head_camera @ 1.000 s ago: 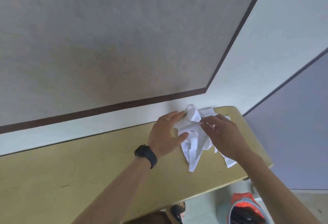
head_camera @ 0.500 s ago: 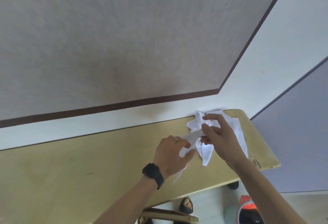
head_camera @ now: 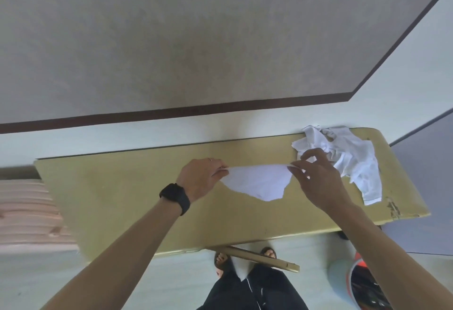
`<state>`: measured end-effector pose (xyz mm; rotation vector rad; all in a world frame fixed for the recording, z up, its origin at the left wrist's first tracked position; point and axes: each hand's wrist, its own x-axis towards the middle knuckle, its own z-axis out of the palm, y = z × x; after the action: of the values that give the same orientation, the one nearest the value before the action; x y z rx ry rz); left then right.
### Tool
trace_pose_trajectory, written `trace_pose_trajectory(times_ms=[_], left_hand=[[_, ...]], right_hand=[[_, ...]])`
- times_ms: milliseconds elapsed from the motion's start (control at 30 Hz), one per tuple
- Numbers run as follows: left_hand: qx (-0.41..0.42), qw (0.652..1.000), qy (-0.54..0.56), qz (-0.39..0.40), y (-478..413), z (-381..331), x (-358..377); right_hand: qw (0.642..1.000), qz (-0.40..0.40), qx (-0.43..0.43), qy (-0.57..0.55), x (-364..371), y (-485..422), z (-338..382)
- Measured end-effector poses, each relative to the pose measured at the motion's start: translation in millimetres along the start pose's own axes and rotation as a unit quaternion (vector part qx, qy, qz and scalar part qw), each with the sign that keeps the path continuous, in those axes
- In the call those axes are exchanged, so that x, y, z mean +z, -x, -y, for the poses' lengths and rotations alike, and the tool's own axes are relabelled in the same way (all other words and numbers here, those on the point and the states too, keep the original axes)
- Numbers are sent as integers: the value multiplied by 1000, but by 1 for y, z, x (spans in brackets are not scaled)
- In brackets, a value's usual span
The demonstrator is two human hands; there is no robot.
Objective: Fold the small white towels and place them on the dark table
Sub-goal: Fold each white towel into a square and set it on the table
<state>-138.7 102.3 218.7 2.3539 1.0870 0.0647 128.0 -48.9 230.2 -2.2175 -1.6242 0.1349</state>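
Folding barely begun: my left grip [head_camera: 201, 177] and right grip [head_camera: 316, 179] pinch one towel [head_camera: 257, 183] taut; heap [head_camera: 348, 160] waits at far-right corner of the bench [head_camera: 122, 199]

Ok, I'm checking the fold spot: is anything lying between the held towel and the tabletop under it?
Nothing visible. The towel hangs pinched between the left hand and right hand over bare tabletop; the towel pile lies off to the right.

Towel [head_camera: 257, 183] between both hands above table [head_camera: 122, 187], towel pile [head_camera: 348, 160] at right end.
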Motion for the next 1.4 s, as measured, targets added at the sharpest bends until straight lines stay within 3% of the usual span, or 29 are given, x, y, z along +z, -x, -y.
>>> trace_pose_trajectory(times_ms=[200,433,667,800,967,1133,1300,1400], left_hand=[[-50,997,-46,-33,-11,37,-13],[-71,988,-77,-114,-42,57,-27],[-12,968,-105,-228,-47,67,-36],[-10,959,-137,-249,-31,67,-25],[-14,969,-145,-199,7,76,26],[-39,989,-104,-100,63,82,103],[-55,995,-87,6,113,79,162],[-70,993,-79,46,129,80,180]], right_hand=[[998,54,-40,-5,25,-34,-9],[999,0,-16,-37,46,-81,-9],[996,-67,-34,-51,52,-99,-10],[994,-84,-44,-49,60,-81,-11],[998,-36,-30,-52,90,-23,-22],[993,97,44,-43,128,59,-34],[956,277,96,0,151,129,-43],[936,330,123,1,153,148,-42]])
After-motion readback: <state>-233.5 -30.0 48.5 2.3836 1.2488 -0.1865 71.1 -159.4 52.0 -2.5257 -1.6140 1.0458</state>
